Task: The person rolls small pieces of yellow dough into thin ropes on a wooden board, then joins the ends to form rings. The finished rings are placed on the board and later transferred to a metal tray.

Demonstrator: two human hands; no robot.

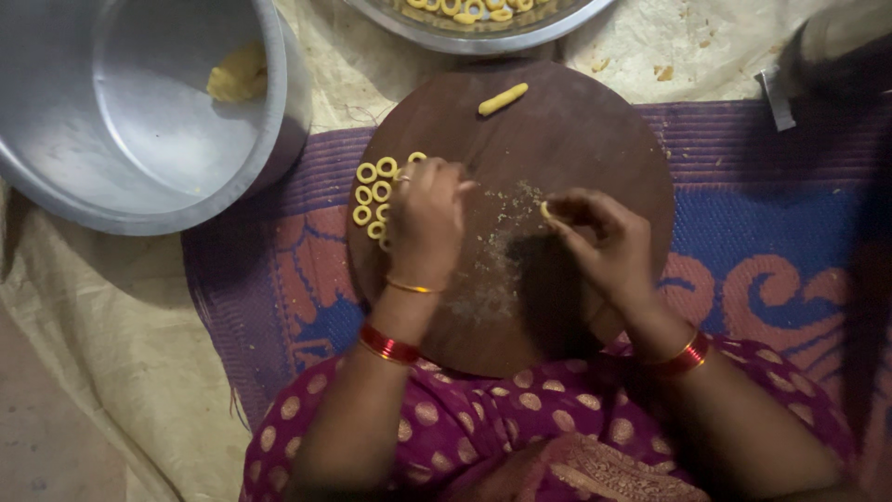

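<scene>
Both forearms reach forward from the bottom of the view, each with a red bangle at the wrist. The left hand (426, 218) lies knuckles up, fingers curled downward, a thin gold bangle behind it. The right hand (602, 240) is cupped, its fingertips (555, 210) pinched together and pointing left

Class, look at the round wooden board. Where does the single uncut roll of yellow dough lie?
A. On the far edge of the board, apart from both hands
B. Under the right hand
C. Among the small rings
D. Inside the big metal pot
A: the dough roll lies alone near the far rim of the wooden board, clear of the left hand, the right hand and the dough rings.
</scene>
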